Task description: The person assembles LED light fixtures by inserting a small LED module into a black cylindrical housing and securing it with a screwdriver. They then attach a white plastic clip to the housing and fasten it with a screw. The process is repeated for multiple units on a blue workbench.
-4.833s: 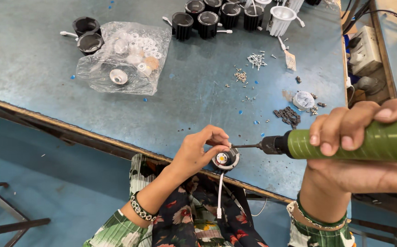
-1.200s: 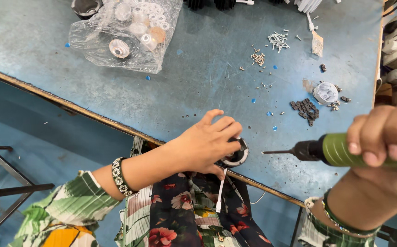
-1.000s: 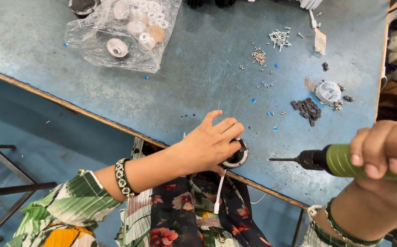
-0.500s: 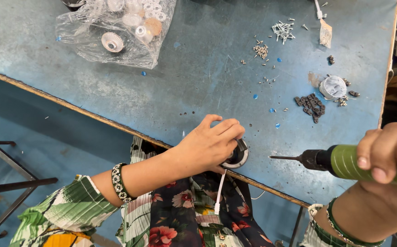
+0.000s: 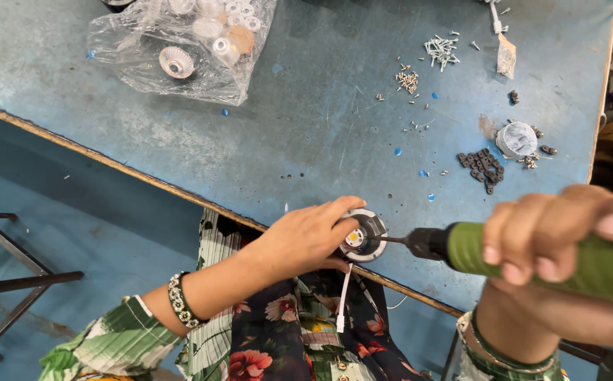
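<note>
Far left, off the table: bare blue floor and a dark metal frame (image 5: 10, 282). Lots of free room there.

Up near the far left corner of the blue table (image 5: 109, 134): a clear plastic bag (image 5: 179, 49) with small round white parts inside. Wide stretch of bare, scratched tabletop between bag and near edge, dotted with tiny blue specks.

Near edge, a worn wooden strip, slanting down from left to right. Left hand (image 5: 303, 240) right at that edge, fingers curled tight around a small round lamp part (image 5: 361, 236). Round and flat, dark rim, white ring inside, little yellow square in the middle. Sits on the table just at the near edge, tipped toward the tool. Thin white wire (image 5: 344, 300) hanging down from it over a flowered lap. Beaded bracelet (image 5: 179, 302) on the left wrist.

Just right of the lamp part: thin metal tip of a green power screwdriver (image 5: 476, 248), touching the middle of the lamp part. Right hand (image 5: 560, 229) wrapped fully round the green body, fingers closed tight.

Farther back on the right: small silver screws (image 5: 440, 48), a heap of little black pieces (image 5: 483, 166), a small round grey part (image 5: 517, 138). Right edge of the table close behind those; cluttered there, little free space.
</note>
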